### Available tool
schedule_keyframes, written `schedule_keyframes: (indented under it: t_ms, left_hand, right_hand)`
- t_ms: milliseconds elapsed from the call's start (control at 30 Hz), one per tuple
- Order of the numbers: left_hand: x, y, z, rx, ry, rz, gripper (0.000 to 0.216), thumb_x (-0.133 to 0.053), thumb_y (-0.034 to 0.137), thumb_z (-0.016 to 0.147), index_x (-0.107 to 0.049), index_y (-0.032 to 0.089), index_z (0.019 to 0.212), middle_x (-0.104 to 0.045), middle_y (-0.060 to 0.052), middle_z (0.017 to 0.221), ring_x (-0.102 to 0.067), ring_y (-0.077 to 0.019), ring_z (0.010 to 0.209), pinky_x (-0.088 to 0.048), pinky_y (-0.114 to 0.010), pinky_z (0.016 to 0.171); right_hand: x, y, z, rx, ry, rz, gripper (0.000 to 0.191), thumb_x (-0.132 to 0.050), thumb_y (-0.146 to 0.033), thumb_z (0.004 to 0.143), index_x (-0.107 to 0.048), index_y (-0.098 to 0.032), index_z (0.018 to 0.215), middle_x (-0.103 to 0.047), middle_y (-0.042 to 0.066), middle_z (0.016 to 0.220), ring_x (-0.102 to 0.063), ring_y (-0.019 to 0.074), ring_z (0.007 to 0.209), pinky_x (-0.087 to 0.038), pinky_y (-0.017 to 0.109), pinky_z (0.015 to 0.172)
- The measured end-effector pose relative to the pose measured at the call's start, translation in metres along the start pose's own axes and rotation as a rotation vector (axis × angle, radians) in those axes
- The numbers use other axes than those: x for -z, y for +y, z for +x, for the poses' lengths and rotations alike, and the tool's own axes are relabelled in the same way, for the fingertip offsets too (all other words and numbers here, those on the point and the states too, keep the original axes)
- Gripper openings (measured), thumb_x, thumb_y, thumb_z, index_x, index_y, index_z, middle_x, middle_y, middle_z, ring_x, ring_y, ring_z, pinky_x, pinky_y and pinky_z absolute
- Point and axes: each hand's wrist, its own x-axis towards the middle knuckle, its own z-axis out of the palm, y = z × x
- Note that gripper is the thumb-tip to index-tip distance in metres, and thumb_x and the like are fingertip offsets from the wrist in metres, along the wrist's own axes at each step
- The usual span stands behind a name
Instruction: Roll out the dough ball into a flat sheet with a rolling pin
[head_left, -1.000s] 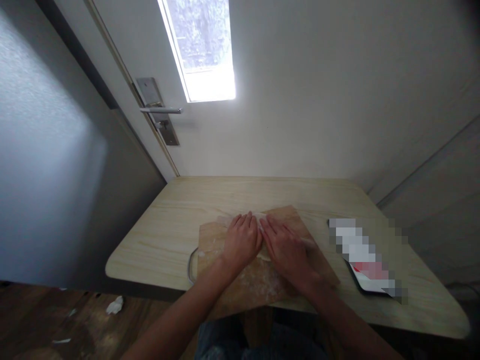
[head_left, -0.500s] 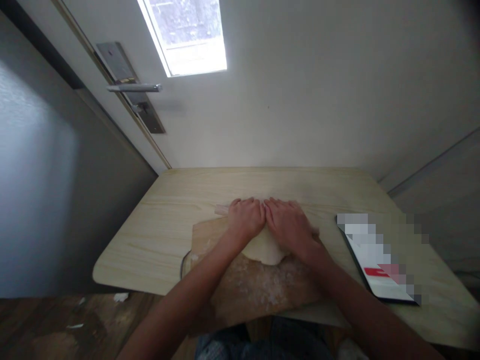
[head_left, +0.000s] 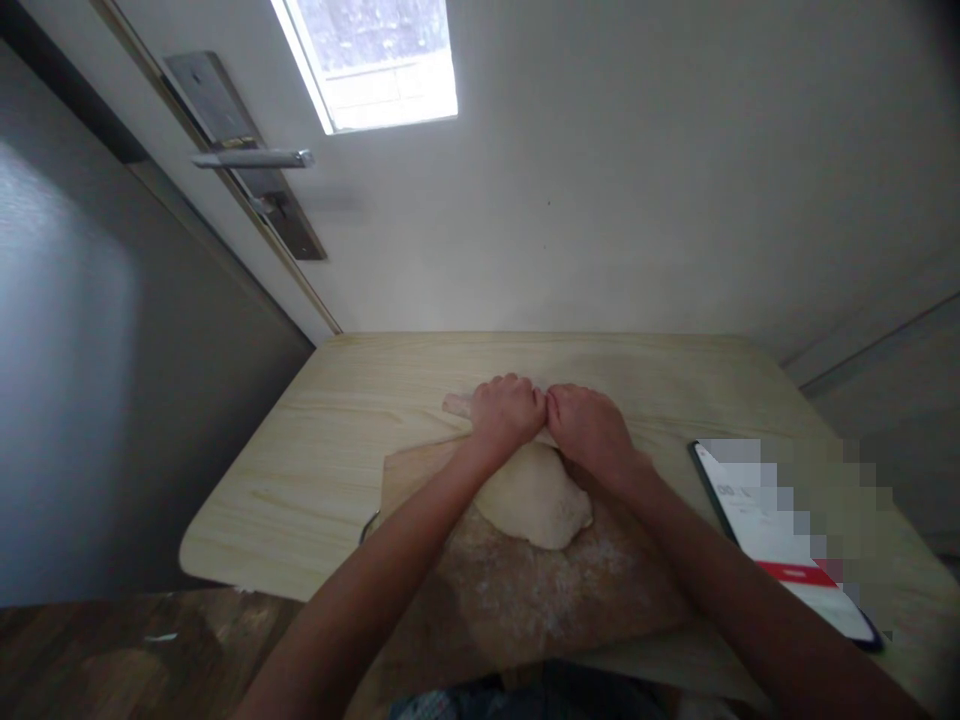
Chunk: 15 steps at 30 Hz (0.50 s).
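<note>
My left hand [head_left: 508, 410] and my right hand [head_left: 589, 425] are side by side, fingers wrapped round a wooden rolling pin [head_left: 456, 405]. Only the pin's left end shows plainly; the hands hide its middle. Just on my side of the pin, a flattened piece of pale dough [head_left: 536, 500] lies between my forearms, its near edge uneven. Beneath it is a wooden cutting board [head_left: 517, 610] dusted with white flour. The far edge of the dough reaches up to the hands, and I cannot tell whether the pin still touches it.
The board rests on a light wood-grain table [head_left: 300, 460] set against a white door with a metal handle [head_left: 255, 159]. To the right lies a tablet-like device [head_left: 750, 510] with a lit screen, partly blurred out. A metal loop [head_left: 369, 525] sticks out at the board's left edge.
Both hands have pushed the rolling pin away from me, towards the door. More of the dough now shows on the near side. The view has shifted slightly.
</note>
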Motion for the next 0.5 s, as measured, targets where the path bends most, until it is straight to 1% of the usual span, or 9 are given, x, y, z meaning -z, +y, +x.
schedule_keyframes:
  t_ms: [100,300,400,500]
  left_hand:
    - [-0.001,0.000,0.007,0.040,-0.045,-0.021,0.038,-0.028,0.032,0.079,-0.061,0.014,0.082,-0.062,-0.009,0.079,-0.057,-0.0205,0.074,-0.042,-0.031,0.064]
    - [-0.008,-0.001,0.025,0.142,-0.119,-0.085,0.038,-0.033,0.036,0.076,-0.062,0.014,0.088,-0.063,-0.011,0.082,-0.058,-0.0214,0.076,-0.043,-0.030,0.064]
    - [-0.011,-0.002,0.031,0.150,-0.125,-0.100,0.038,-0.034,0.036,0.075,-0.061,0.014,0.089,-0.063,-0.012,0.083,-0.058,-0.0218,0.077,-0.044,-0.030,0.064]
    - [-0.011,-0.001,0.034,0.151,-0.104,-0.103,0.037,-0.035,0.034,0.075,-0.061,0.013,0.090,-0.063,-0.012,0.084,-0.058,-0.0215,0.079,-0.044,-0.029,0.066]
  right_hand:
    - [0.000,0.000,0.002,-0.031,-0.006,0.004,0.034,-0.022,-0.022,0.082,-0.054,-0.016,0.076,-0.060,0.007,0.076,-0.054,0.0166,0.067,-0.032,0.026,0.055]
    - [0.001,-0.004,0.005,-0.068,-0.027,0.012,0.036,-0.020,-0.023,0.083,-0.055,-0.015,0.081,-0.060,0.009,0.082,-0.054,0.0176,0.073,-0.034,0.026,0.058]
    - [-0.001,-0.006,0.005,-0.082,-0.030,0.026,0.036,-0.021,-0.022,0.083,-0.055,-0.013,0.084,-0.060,0.010,0.083,-0.054,0.0176,0.074,-0.035,0.026,0.060]
    - [-0.002,-0.007,0.005,-0.093,-0.015,0.032,0.035,-0.021,-0.021,0.083,-0.056,-0.013,0.084,-0.060,0.010,0.083,-0.054,0.0170,0.075,-0.035,0.026,0.061]
